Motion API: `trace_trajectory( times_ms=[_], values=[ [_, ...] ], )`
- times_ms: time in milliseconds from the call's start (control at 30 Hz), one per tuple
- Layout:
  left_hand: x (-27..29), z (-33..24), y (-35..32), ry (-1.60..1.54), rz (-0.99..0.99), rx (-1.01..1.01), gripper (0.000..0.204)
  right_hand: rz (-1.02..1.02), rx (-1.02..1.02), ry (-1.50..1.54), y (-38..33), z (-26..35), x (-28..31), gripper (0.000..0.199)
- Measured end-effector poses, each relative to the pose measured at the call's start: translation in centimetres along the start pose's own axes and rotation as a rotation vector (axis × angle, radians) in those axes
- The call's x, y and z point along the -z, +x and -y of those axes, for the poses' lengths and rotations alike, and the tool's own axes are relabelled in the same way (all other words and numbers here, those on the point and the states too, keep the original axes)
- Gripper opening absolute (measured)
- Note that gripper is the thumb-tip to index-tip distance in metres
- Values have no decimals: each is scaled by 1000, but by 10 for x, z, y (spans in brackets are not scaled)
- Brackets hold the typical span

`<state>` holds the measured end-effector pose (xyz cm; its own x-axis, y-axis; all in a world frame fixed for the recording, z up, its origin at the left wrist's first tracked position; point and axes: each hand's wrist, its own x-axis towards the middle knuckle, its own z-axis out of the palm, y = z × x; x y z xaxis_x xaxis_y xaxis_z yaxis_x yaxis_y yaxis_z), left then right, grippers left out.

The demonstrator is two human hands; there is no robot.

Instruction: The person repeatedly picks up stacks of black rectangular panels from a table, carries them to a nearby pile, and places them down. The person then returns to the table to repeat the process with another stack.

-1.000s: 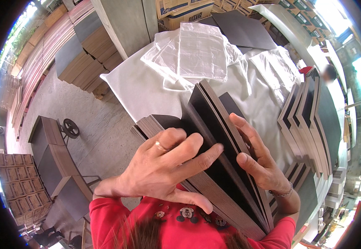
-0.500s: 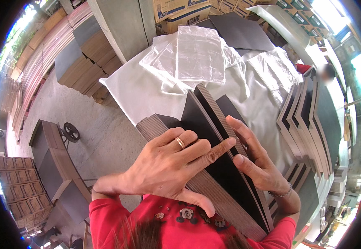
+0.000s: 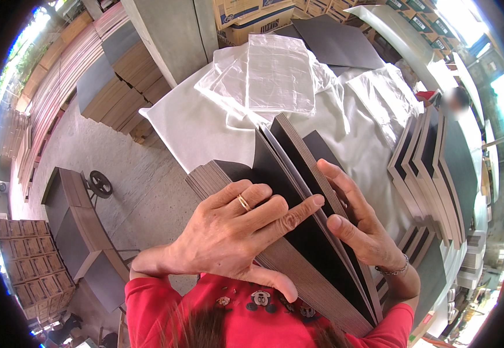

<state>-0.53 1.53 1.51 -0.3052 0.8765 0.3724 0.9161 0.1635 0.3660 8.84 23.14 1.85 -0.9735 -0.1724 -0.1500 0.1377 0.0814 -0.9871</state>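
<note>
Leaning in front of my red shirt is a thick batch of dark boards [image 3: 315, 272] with brown layered edges, fanned apart at the top. My left hand [image 3: 237, 226], wearing a ring, lies across it. Its thumb rests along the near edges, and its index finger reaches over to the right-hand boards. The other fingers curl over the left part, their tips hidden. At the right side, my right hand [image 3: 365, 229] clasps the right-hand boards [image 3: 304, 151], thumb toward the gap and fingers along the outer side.
A white-covered table [image 3: 217, 133] carries clear plastic sheeting [image 3: 281, 75] and a dark panel [image 3: 336, 40]. Staggered dark boards [image 3: 431, 168] stand at right. Board stacks [image 3: 113, 81] and a wheeled cart [image 3: 84, 220] are on the left; cartons [image 3: 257, 23] sit behind.
The gap between the boards has opened wider, and thin board edges now show separated in it. My left hand has shifted slightly left; my right hand has barely moved.
</note>
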Motion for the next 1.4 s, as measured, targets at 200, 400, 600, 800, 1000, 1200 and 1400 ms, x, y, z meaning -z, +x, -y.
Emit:
trace_trajectory(
  times_ms=[200, 400, 600, 800, 1000, 1200, 1400],
  values=[
    [-9, 3, -4, 12, -88, -22, 103, 5, -9, 28, 0, 0, 0, 63],
    [-13, 3, -5, 44, -125, -29, 106, -4, -11, 30, 0, 0, -1, 64],
    [-14, 4, -5, 61, -151, -42, 99, -14, -7, 72, 0, -4, -1, 64],
    [-14, 5, -5, 73, -218, -57, 91, -12, 2, 66, -1, -5, 0, 63],
    [-8, -3, -4, 240, -127, 2, 96, 20, 23, 66, -1, -9, 4, 61],
    [-2, -2, 11, 58, 42, 31, 97, 20, 61, -25, -1, -6, 4, 54],
    [-10, -2, 9, 117, -46, 26, 113, 15, 57, 5, -1, -7, 4, 55]
  ],
)
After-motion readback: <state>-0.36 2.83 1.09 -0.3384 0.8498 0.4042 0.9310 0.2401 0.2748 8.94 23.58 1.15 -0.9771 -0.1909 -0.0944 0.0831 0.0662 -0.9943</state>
